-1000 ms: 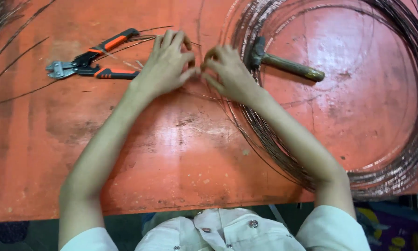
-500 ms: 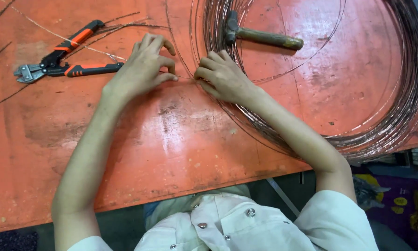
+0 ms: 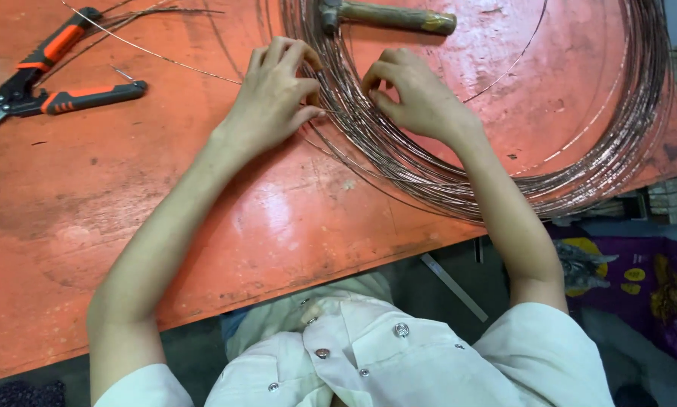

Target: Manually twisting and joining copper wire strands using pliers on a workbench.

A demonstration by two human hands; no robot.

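Coppery wire, a big loose coil (image 3: 504, 181) of it, lies spread across the right half of the worn orange table (image 3: 203, 226), its near edge reaching the table's front lip, and both hands are working on its left rim. The left hand (image 3: 274, 98) is curled, thumb and fingertips pinched together at the strands, apparently on a single thin wire, though exactly which strand is too fine to tell. The right hand (image 3: 417, 94) sits just beside it on the coil, fingers bent and nipping at the strands, knuckles up. By the look of it, this is the picking-out step: one strand being separated from the bundle. Any next move calls for a firm pinch on that one wire and a steady coil, so the neighbouring loops don't spring up and tangle. Just beyond the hands, a hammer (image 3: 387, 15) with a wooden handle rests across the coil's top edge. Well off to the left lie orange-and-black cutters (image 3: 52, 75), untouched, with a long loose wire (image 3: 150, 56) running slantwise past them towards the left hand.
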